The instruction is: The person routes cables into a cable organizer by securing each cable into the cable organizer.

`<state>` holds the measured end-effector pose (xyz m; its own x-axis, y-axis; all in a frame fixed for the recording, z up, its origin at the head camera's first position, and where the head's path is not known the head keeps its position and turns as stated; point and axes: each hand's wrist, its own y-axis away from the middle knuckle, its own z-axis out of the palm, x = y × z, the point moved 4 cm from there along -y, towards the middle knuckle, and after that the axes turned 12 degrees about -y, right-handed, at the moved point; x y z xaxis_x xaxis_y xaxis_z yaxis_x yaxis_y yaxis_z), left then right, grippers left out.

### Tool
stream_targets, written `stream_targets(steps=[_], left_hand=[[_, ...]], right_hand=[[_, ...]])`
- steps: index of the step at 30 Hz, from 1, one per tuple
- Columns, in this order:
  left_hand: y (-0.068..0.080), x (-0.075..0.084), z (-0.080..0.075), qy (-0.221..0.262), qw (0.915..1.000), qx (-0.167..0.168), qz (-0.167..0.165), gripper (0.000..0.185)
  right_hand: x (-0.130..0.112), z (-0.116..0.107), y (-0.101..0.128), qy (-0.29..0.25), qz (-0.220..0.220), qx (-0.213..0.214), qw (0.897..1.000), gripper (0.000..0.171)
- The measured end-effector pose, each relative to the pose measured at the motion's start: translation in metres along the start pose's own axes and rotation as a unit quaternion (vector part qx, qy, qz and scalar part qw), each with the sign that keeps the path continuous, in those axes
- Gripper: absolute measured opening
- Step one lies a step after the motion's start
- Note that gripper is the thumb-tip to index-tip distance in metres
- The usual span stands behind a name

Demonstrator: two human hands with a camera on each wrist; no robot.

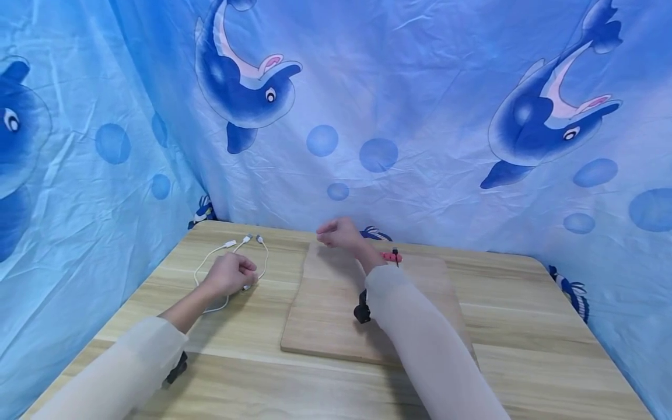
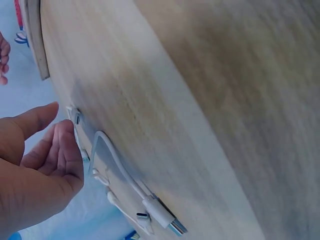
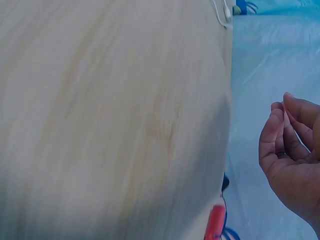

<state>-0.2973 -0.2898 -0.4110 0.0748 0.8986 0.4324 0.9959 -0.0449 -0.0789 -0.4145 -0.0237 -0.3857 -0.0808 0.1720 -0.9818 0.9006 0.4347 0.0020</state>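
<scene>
A white charging cable (image 1: pixel 210 262) with several plug ends lies looped on the wooden table (image 1: pixel 247 373) at the far left. My left hand (image 1: pixel 229 274) rests on the table over the cable's loop, fingers loosely curled. In the left wrist view the left hand (image 2: pixel 45 160) holds nothing, and a small connector (image 2: pixel 75 115) lies just beyond its fingertips. The cable (image 2: pixel 120 172) runs to a USB plug (image 2: pixel 165 217). My right hand (image 1: pixel 338 233) hovers above the far edge of a wooden board (image 1: pixel 325 315). The right hand (image 3: pixel 292 150) has its fingers curled in loosely and nothing visible in it.
A small red clip (image 1: pixel 391 256) with a short black lead lies on the board's far edge, just right of my right wrist. Blue dolphin-print cloth (image 1: pixel 399 116) walls the table at the back and both sides. Black wrist cameras (image 1: pixel 361 309) sit under both forearms.
</scene>
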Motion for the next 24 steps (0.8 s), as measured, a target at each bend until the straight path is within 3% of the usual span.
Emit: stream_targets(steps=[7,15,24], left_hand=[[0.0,0.001,0.003,-0.031,0.9995,-0.006,0.01,0.023],[0.004,0.001,0.008,-0.029,0.9985,-0.031,0.035,0.017],[0.007,0.007,0.011,-0.02,0.9967,-0.053,0.059,0.015]], right_hand=[[-0.002,0.025,-0.007,0.001,-0.002,-0.009,1.0,0.022],[0.006,0.057,-0.017,0.024,-0.008,-0.021,0.999,0.023],[0.014,0.08,-0.025,0.002,-0.006,-0.001,1.0,0.015]])
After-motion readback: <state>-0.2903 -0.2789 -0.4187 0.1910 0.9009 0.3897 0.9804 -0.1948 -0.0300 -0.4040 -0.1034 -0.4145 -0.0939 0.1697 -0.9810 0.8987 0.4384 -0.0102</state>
